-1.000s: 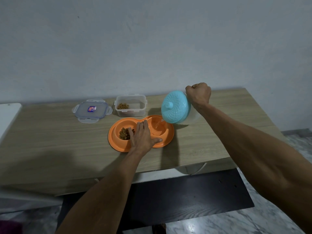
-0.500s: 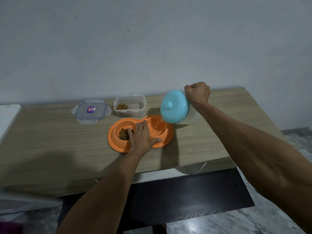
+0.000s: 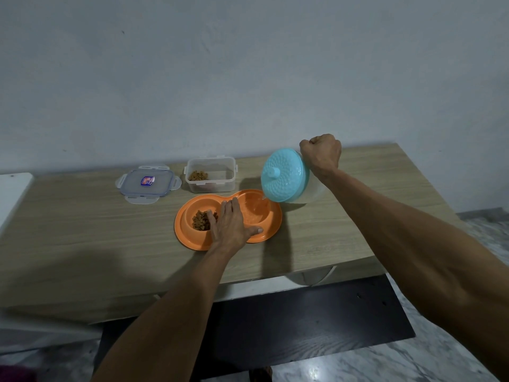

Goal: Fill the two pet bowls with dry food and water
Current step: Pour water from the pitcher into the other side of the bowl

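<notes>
We note the orange bowl (image 3: 190, 238) on the table (image 3: 82, 230), two wells side by side. The left well holds kibble (image 3: 200, 220); the right well looks wet.

Left hand (image 3: 230, 227): flat on the ridge between the wells, fingers straight toward 12 o'clock, thumb spread to 3 o'clock on the rim, gripping nothing.

Right hand (image 3: 321, 155): fist curled tight at the back of the jug (image 3: 283, 175), holding it off the table at 2 o'clock of the bowl. The jug is tipped with its blue cap toward 9 o'clock, and a thin clear trickle runs from its lower edge over the right well.

At 12 o'clock of the bowl stands a tub (image 3: 210, 175) with some kibble. Its lid (image 3: 147, 184) lies flat at 10 o'clock.
</notes>
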